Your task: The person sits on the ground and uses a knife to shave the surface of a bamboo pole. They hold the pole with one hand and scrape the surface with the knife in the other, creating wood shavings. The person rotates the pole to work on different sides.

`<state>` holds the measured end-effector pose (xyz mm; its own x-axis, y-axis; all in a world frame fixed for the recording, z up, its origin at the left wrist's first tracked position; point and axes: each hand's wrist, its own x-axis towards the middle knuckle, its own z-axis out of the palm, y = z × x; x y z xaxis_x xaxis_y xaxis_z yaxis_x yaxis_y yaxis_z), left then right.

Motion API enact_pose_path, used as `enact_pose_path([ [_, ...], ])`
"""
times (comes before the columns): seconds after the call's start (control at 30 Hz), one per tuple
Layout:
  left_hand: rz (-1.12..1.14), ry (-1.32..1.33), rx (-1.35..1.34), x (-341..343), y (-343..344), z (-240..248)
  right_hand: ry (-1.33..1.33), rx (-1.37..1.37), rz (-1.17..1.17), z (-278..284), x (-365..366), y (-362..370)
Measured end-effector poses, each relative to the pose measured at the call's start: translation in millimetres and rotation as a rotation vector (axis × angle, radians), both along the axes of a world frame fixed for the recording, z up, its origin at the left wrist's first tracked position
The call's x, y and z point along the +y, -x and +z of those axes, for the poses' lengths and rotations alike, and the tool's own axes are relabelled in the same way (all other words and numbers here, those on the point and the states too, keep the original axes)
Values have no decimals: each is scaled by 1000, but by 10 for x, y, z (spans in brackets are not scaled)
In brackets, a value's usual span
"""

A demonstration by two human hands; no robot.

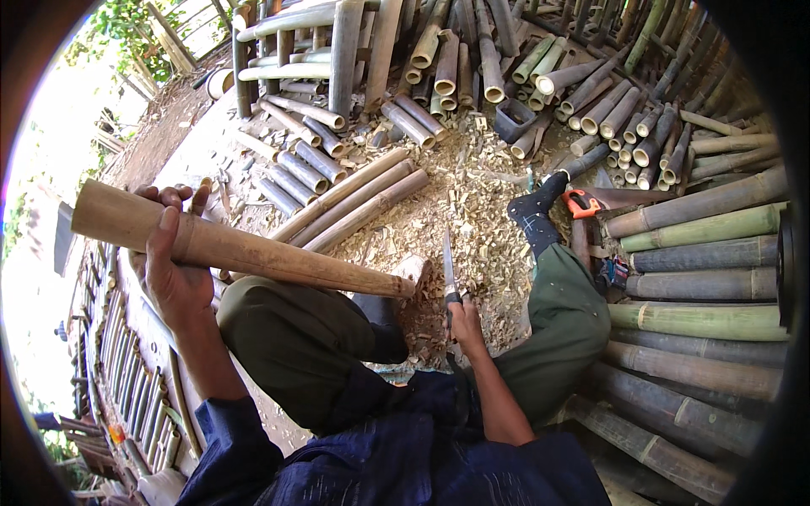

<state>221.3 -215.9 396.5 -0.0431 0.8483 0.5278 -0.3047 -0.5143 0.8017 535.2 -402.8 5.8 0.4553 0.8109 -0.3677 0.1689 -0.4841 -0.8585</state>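
Observation:
My left hand [173,244] is closed around a tan bamboo pole [278,261], close to its thick end at the left. The pole slants down to the right across my bent left knee, and its thinner end lies by a light-coloured object [411,270] near my foot. My right hand [464,325] grips the dark handle of a knife [448,261]. Its long narrow blade points away from me, above the wood chips [485,253], and is apart from the pole.
Three long bamboo poles [363,198] and several short dark pieces [295,173] lie ahead. Bamboo stacks fill the far right [607,110] and the right side [700,316]. An orange-handled saw [580,202] rests beside my right foot. A dark plastic container [513,120] stands among the bamboo.

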Motion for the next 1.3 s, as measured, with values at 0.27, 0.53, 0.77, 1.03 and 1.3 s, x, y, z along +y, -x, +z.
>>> enact_pose_path([
  [0.27,-91,-115,35,-209,-53,-90,-127,151,187,1499,120,295],
  [0.53,-6,-140,38,-206,-127,-145,-536,-123,75,2460,290,367],
  [0.77,-124,-222,87,-216,-260,-79,58,-406,371,724,186,297],
  [1.03,253,-106,22,-322,-240,-104,-453,-159,121,2168,344,546],
  [1.3,379,-80,-30,-309,-383,-35,0,-486,291,1113,415,704],
])
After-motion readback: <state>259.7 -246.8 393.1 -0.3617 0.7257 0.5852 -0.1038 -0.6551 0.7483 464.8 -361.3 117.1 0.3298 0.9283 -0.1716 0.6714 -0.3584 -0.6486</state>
